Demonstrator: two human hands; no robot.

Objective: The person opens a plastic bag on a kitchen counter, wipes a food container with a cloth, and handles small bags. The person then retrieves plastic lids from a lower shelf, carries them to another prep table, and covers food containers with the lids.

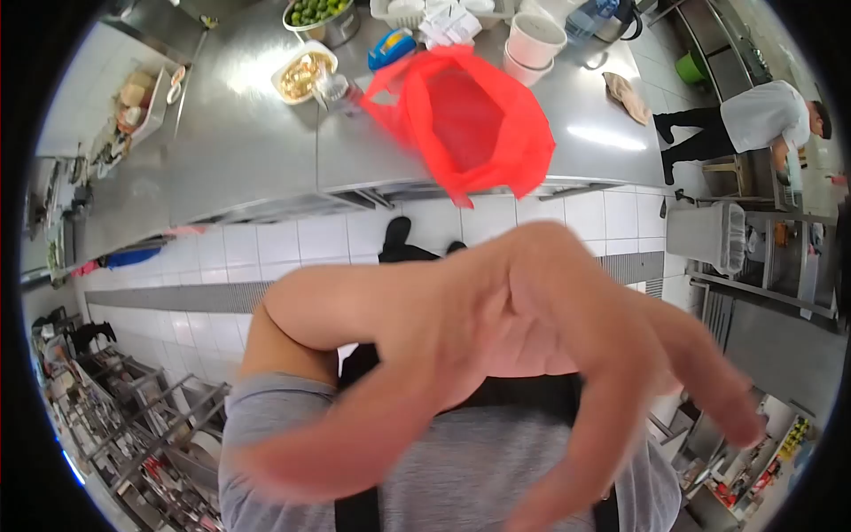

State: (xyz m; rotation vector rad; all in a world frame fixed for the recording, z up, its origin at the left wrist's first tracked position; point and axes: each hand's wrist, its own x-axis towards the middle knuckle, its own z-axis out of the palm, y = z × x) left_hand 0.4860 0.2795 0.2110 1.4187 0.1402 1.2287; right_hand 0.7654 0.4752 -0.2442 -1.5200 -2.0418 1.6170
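Note:
My left hand (523, 328) is raised close to the camera, its fingers apart and slightly blurred, holding nothing. The bent left arm comes from a grey short sleeve at the lower left. My right hand is out of view. Beyond the left hand, a red bag (527, 146) stands with its mouth open at the front edge of the steel table (248, 168). Left of the bag are a clear container (335, 92) and a white tray of food (282, 82). A blue tape dispenser (390, 50) lies just behind it.
White tubs (537, 35) are stacked behind the bag, near a bowl of green limes (341, 28). A brownish cloth (626, 97) lies at the table's right end. Another person (767, 120) stands at the right, near a grey bin (700, 232). Metal racks (168, 403) are at the lower left.

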